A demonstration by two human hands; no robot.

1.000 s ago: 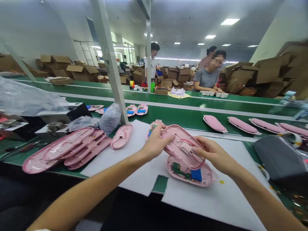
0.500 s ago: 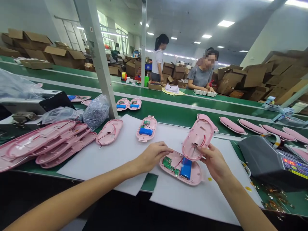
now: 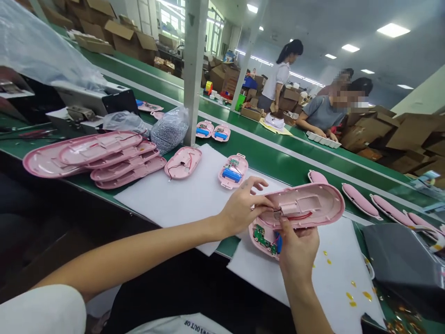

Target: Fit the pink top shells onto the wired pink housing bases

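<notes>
Left hand fingers pinched, right hand gripping from below

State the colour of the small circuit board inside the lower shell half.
Green; the small circuit board in the pink lower shell half shows in the head view.

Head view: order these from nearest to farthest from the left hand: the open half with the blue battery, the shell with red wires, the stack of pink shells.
1. Open half with the blue battery, just beyond the left hand.
2. Shell with red wires, farther left on the white sheet.
3. Stack of pink shells, far left on the bench.
</notes>
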